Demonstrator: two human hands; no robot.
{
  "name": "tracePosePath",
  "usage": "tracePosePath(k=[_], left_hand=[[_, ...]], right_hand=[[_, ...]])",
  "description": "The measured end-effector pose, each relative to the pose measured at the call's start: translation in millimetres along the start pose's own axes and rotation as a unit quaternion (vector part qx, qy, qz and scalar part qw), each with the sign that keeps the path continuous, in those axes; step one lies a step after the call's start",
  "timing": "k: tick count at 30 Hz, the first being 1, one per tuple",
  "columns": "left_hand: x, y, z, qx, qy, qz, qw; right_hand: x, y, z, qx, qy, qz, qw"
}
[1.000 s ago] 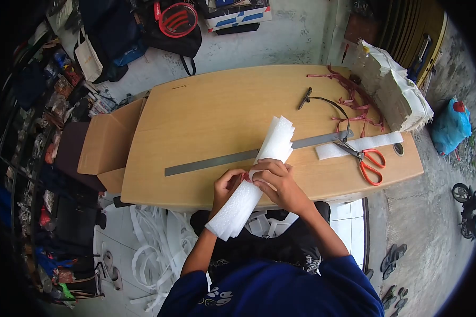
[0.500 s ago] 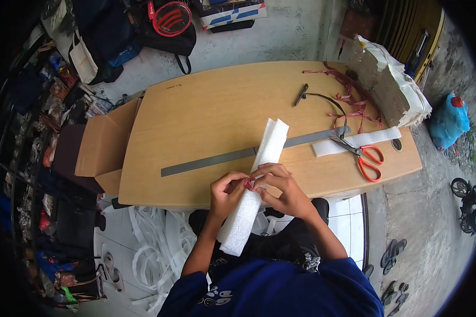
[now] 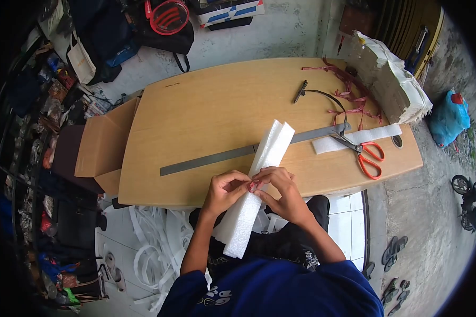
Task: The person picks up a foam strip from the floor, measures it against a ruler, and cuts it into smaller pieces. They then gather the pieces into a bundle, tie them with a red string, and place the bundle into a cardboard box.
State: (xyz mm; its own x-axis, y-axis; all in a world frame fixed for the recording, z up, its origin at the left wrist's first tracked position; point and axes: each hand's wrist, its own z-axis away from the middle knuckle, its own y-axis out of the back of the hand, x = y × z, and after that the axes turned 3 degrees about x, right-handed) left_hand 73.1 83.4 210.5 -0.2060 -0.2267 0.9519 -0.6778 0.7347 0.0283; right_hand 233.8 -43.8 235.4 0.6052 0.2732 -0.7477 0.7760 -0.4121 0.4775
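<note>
one head-worn view looks down over the table (image 3: 206, 111).

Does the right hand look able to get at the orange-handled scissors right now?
Probably yes, though the right hand is busy with the red tie on the white foam bundle: the scissors lie to its right, handles uncovered.

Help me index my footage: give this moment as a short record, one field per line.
Left hand: fingers closed on red tie
Right hand: fingers closed on the same tie
Work: foam bundle, white, tie at its middle, slanting over the near edge of the table
Behind bundle: metal ruler, flat
Right side: scissors, blades across loose foam strip
Left of table: open cardboard box
</note>
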Motion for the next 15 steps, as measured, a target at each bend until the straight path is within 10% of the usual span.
tracePosePath(k=[15], left_hand=[[13,-4,-14,-0.087,0.008,-0.157,0.984]], right_hand=[[40,-30,18,0.111,0.061,-0.051,0.991]])
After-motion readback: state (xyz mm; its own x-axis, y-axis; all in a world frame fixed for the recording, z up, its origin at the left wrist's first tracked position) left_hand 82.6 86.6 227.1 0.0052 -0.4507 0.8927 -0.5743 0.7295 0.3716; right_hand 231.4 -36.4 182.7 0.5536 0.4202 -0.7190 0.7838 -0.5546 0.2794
